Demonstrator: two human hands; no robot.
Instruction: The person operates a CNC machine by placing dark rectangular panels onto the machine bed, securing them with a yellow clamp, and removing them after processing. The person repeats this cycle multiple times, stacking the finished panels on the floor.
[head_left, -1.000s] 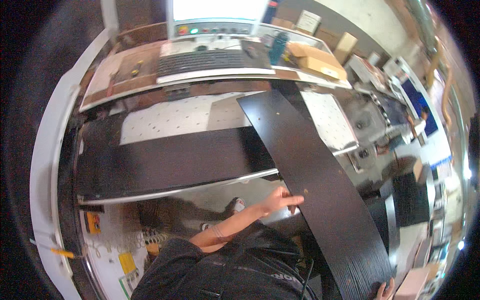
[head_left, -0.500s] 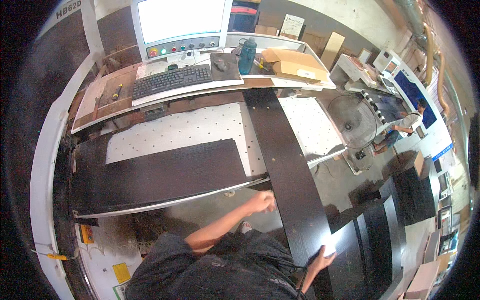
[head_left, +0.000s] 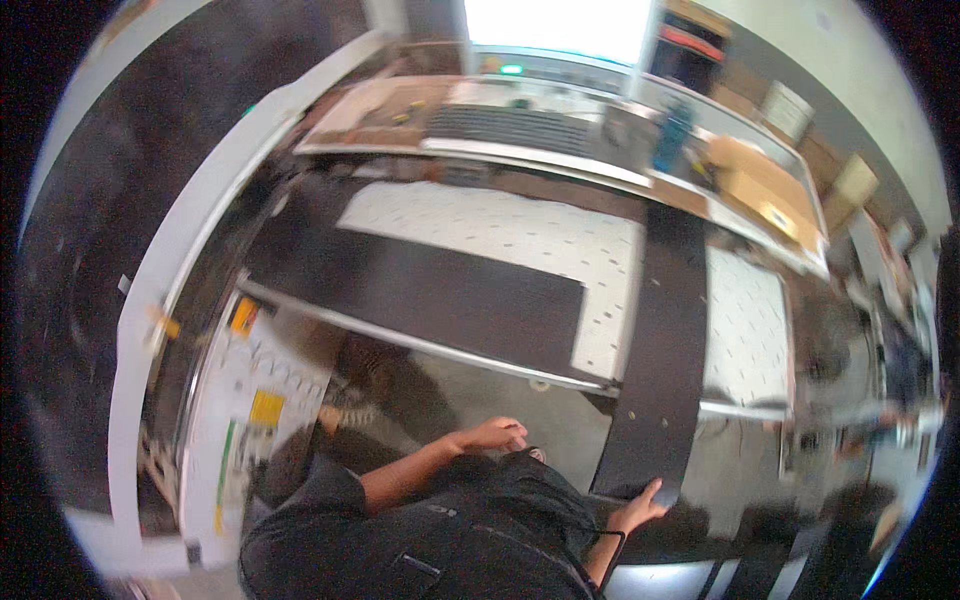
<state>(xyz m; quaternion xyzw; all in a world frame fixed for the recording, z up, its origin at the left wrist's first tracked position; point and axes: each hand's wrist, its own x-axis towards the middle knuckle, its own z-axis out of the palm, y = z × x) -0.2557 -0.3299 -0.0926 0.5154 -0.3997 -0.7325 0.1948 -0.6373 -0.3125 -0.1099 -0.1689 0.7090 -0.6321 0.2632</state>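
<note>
A long dark board (head_left: 660, 330) with small pale spots lies across the white perforated table (head_left: 745, 330), its near end jutting past the table's front edge toward me. My right hand (head_left: 640, 508) grips that near end at its right corner, thumb on the upper face. Left of the board, my left hand (head_left: 495, 436) is curled closed in front of my body, touching neither board nor table. No object shows in it, though motion blurs the picture. A wider dark panel (head_left: 450, 295) rests flat on the table's left part.
Behind the table, a shelf carries a keyboard (head_left: 510, 130), a blue bottle (head_left: 673, 135) and an open cardboard box (head_left: 765, 190) below a bright screen (head_left: 560, 30). A white machine frame (head_left: 150, 340) curves along the left. Dark boards with glare (head_left: 660, 580) lie at lower right.
The view has swung left, so the scene sits farther right. My left hand has drawn back from the board's left edge toward my body. The right hand stays at the board's near end.
</note>
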